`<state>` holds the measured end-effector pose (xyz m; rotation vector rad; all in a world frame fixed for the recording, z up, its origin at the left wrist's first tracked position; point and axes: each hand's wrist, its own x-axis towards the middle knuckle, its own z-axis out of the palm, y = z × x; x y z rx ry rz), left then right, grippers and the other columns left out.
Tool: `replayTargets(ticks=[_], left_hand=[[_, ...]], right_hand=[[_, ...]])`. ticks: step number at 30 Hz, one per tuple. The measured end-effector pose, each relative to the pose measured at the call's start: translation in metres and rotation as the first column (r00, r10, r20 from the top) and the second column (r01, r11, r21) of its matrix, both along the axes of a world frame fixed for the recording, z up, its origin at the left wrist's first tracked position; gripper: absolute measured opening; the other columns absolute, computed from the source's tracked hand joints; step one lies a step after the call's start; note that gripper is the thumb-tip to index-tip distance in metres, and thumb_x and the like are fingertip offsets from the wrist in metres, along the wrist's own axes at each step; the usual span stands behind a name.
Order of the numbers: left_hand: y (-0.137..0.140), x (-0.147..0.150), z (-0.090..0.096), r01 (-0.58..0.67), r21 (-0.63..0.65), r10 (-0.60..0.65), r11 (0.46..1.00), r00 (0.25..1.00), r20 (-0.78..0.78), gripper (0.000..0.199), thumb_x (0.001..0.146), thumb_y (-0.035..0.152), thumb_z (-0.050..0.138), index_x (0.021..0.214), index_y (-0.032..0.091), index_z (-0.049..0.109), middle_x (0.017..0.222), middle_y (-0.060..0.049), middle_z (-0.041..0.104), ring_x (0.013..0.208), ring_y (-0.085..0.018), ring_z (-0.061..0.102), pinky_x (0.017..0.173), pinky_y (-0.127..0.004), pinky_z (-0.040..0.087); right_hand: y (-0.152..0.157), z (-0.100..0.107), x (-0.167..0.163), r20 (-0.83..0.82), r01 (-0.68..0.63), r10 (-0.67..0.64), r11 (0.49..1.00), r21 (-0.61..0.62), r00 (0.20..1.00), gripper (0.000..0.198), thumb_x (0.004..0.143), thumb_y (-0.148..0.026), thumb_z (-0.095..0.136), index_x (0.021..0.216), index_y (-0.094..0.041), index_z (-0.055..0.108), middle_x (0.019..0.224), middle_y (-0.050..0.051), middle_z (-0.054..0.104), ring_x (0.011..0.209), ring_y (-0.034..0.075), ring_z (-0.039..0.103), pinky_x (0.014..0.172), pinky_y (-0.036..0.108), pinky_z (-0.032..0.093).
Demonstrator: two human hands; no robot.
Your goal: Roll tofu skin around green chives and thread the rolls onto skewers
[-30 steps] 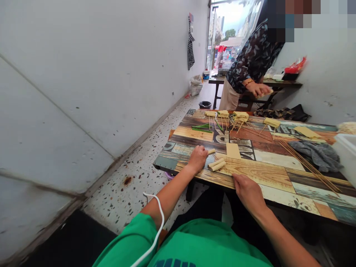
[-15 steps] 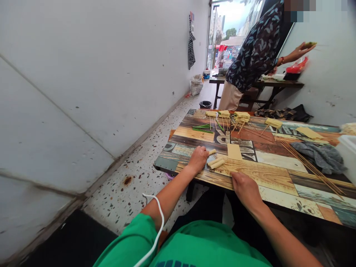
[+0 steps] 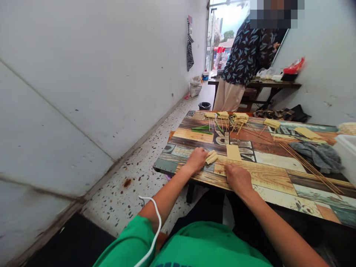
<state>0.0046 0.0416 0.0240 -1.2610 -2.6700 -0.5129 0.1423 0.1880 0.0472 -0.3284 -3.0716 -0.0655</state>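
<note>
My left hand [image 3: 198,159] is closed at the left end of pale yellow rolled tofu sheets [image 3: 211,157], which lie side by side near the table's front edge. Just right of them, my right hand [image 3: 238,178] is closed in a pinch on a thin bamboo skewer, mostly hidden now, pointing toward the rolls. A flat tofu sheet [image 3: 234,152] lies beyond my right hand. Several finished skewers of rolls [image 3: 240,117] rest along the far side, and green strips [image 3: 201,129] lie on the left.
Loose bamboo skewers [image 3: 311,168] lie at right beside a grey cloth [image 3: 317,155] and a white container [image 3: 346,157]. Another flat sheet [image 3: 307,132] is farther back. A person in a patterned shirt [image 3: 244,55] stands beyond the table by a second table [image 3: 289,85].
My right hand has moved left, closer to the rolls, and the rolls now sit together against my left hand. The other person has straightened up and drawn back the outstretched arm.
</note>
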Motion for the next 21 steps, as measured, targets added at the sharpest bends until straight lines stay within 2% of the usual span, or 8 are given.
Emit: replayTargets(ticks=[2,4,7,10,14,21], left_hand=[[-0.001,0.008,-0.002,-0.050,0.072,0.051,0.996,0.999,-0.006,0.026,0.096,0.036,0.048,0.097,0.016,0.065,0.094,-0.009,0.066,0.092,-0.022,0.058,0.084,-0.033,0.045],[0.000,0.016,-0.006,-0.087,0.133,0.090,0.987,0.996,-0.015,0.034,0.090,0.045,0.058,0.106,0.015,0.062,0.099,-0.010,0.066,0.097,-0.025,0.058,0.088,-0.035,0.045],[0.001,0.025,-0.012,-0.132,0.174,0.137,0.976,0.990,-0.015,0.039,0.086,0.043,0.064,0.112,0.014,0.059,0.105,-0.012,0.065,0.101,-0.026,0.057,0.089,-0.037,0.045],[0.001,0.028,-0.014,-0.171,0.193,0.179,0.966,0.984,-0.024,0.031,0.086,0.038,0.064,0.107,0.016,0.061,0.102,-0.011,0.065,0.098,-0.025,0.058,0.088,-0.038,0.045],[0.000,0.027,-0.017,-0.140,0.219,0.156,0.966,0.986,-0.055,0.019,0.085,0.034,0.065,0.093,0.017,0.065,0.092,-0.009,0.065,0.091,-0.023,0.058,0.084,-0.036,0.047],[-0.004,0.020,-0.024,-0.092,0.276,0.124,0.957,0.987,-0.099,0.019,0.081,0.031,0.066,0.095,0.018,0.067,0.089,-0.007,0.069,0.086,-0.023,0.063,0.082,-0.035,0.050]], right_hand=[[0.000,0.000,0.001,-0.032,-0.013,0.014,1.000,0.025,0.999,0.026,0.096,-0.018,0.042,0.088,-0.015,0.067,0.090,0.010,0.067,0.084,0.020,0.061,0.058,0.029,0.027],[0.000,-0.002,0.001,-0.061,-0.027,0.029,0.999,0.034,0.998,0.028,0.096,-0.019,0.042,0.085,-0.015,0.067,0.090,0.011,0.066,0.087,0.020,0.059,0.061,0.029,0.028],[0.001,-0.009,0.002,-0.106,-0.029,0.030,0.999,0.014,0.994,0.031,0.097,-0.020,0.040,0.085,-0.014,0.068,0.089,0.010,0.065,0.085,0.019,0.057,0.064,0.029,0.029],[0.004,-0.014,0.006,-0.141,-0.024,0.022,1.000,-0.016,0.990,0.030,0.098,-0.020,0.040,0.087,-0.014,0.068,0.089,0.009,0.065,0.082,0.018,0.057,0.065,0.029,0.029],[0.005,-0.017,0.013,-0.145,-0.033,0.028,0.999,-0.032,0.989,0.028,0.097,-0.018,0.042,0.087,-0.014,0.067,0.088,0.009,0.065,0.080,0.017,0.056,0.065,0.029,0.029],[0.003,-0.018,0.020,-0.206,-0.059,0.040,0.994,-0.087,0.978,0.022,0.095,-0.014,0.046,0.088,-0.015,0.067,0.088,0.008,0.064,0.079,0.016,0.054,0.066,0.028,0.030]])
